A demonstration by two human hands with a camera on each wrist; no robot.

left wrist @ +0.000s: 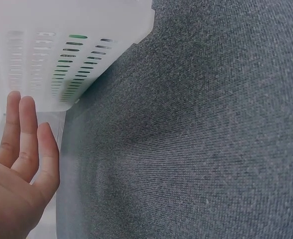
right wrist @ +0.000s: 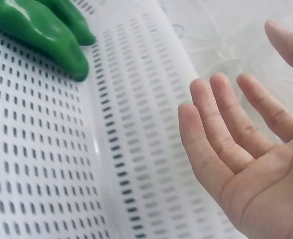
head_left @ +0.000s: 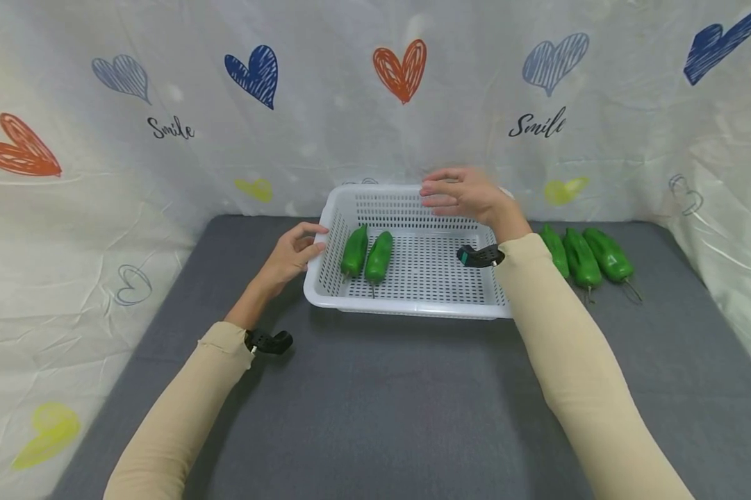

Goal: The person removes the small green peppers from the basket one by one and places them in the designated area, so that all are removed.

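Note:
A white perforated plastic basket [head_left: 413, 307] stands on the grey cloth. Inside it, on the left, two green peppers lie side by side: one pepper [head_left: 354, 251] near the left wall and another pepper [head_left: 378, 257] beside it. At the basket's left rim my left hand [head_left: 290, 253] touches the edge; its visible fingers [left wrist: 28, 132] extend loosely toward the outer wall in the left wrist view. My right hand [head_left: 469, 194], slightly blurred, hovers over the basket's far right side. In the right wrist view its fingers are spread and hold nothing.
Several green peppers [head_left: 581, 258] lie on the grey cloth [head_left: 406, 410] right of the basket, partly behind the right sleeve. A white curtain [head_left: 325, 118] printed with hearts hangs behind the table. Each wrist wears a black strap [head_left: 269, 342].

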